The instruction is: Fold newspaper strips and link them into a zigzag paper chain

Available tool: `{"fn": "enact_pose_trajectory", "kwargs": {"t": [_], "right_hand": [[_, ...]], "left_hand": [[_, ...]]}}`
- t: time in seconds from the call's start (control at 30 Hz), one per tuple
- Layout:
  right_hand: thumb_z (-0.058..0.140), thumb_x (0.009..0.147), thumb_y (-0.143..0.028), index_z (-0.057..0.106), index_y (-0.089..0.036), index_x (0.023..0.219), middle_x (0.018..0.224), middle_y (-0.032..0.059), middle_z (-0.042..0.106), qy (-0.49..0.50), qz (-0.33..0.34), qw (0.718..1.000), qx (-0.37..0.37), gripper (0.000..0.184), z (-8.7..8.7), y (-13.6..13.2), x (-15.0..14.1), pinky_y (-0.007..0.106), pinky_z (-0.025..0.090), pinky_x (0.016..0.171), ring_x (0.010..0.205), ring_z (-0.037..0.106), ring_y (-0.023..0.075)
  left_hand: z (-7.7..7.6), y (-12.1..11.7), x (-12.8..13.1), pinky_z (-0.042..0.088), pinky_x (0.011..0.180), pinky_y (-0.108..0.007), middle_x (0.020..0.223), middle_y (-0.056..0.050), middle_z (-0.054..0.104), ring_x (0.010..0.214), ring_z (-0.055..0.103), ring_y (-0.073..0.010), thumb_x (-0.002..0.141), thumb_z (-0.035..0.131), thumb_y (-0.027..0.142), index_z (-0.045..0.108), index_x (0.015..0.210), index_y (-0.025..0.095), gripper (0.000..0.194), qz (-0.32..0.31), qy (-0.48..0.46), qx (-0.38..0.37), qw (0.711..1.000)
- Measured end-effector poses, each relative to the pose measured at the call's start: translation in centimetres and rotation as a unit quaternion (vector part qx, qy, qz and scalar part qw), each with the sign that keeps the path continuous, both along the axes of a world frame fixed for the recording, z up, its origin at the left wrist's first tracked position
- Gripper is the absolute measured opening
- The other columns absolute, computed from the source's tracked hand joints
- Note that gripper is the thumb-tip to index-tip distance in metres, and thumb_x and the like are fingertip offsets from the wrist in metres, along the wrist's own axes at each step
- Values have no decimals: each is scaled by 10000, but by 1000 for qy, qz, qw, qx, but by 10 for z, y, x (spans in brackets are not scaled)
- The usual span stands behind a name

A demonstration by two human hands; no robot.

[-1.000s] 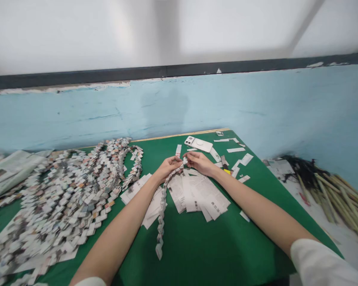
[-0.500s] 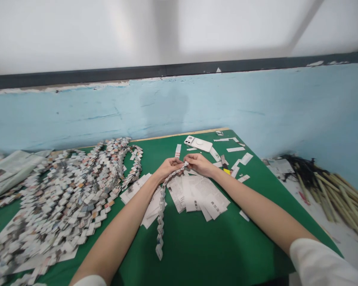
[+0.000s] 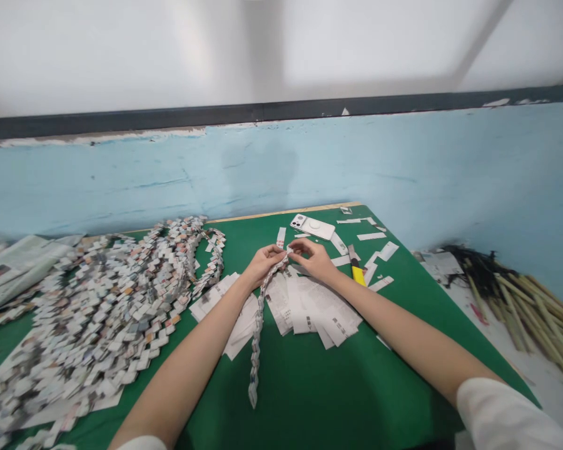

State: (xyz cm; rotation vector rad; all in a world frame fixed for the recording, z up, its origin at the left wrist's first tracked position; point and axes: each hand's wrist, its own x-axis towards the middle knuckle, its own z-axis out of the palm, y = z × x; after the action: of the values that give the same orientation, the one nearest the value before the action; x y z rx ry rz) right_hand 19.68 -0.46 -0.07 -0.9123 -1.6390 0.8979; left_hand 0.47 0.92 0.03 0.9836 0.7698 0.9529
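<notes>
A folded-paper chain [image 3: 256, 340] in a zigzag weave hangs from my hands and trails over the green table towards me. My left hand [image 3: 264, 262] is closed around the chain near its far end. My right hand [image 3: 313, 259] pinches the chain's tip, its fingertips meeting those of the left. Whether a separate paper strip is in the right fingers is too small to tell. Beneath and beside the hands lie fanned newspaper sheets [image 3: 326, 309], with more paper pieces [image 3: 239, 328] under the left forearm.
A large heap of similar paper chains [image 3: 117, 312] covers the table's left side. Behind my hands lies a white phone [image 3: 312, 227]. A yellow utility knife [image 3: 357, 272] and loose paper strips [image 3: 371, 236] lie to the right. Bamboo sticks [image 3: 539, 319] are on the floor.
Both hands have shifted slightly, and the right has lifted its knuckles and turned at the chain's tip. The hanging part of the chain has swung a little to the right and twisted.
</notes>
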Motion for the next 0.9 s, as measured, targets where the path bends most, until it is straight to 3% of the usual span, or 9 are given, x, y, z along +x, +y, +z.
{"fn": "enact_pose_trajectory", "kwargs": {"t": [0.3,0.5,0.67,0.9], "right_hand": [[763,853,-448,706,-202,901,869,58,737,9,-30,1000,5,257,-6,0,-3,372,581,791,821,711,227],[748,841,-529,659,-206,969,853,49,716,58,-27,996,-63,358,-3,1,-5,342,575,737,778,695,208],[683,870,-585,634,-196,821,668,15,646,21,3,992,-128,395,0,3,-3,290,438,538,553,562,157],[663,893,-579,635,-198,736,619,8,616,-40,-11,996,-80,413,-1,4,1,283,370,540,558,511,159]], "left_hand": [[0,-2,1,529,581,-253,699,-16,707,557,637,-126,590,948,412,582,786,157,487,17,-5,14,1000],[-4,-2,2,534,640,-250,741,-14,718,623,658,-126,613,935,412,591,763,157,454,66,11,46,997],[-10,-1,2,524,677,-250,792,-31,726,688,657,-131,656,906,428,619,769,154,412,88,53,100,990],[-8,-4,-1,515,687,-254,771,-33,720,705,657,-144,655,900,437,627,735,153,402,101,106,135,980]]}}
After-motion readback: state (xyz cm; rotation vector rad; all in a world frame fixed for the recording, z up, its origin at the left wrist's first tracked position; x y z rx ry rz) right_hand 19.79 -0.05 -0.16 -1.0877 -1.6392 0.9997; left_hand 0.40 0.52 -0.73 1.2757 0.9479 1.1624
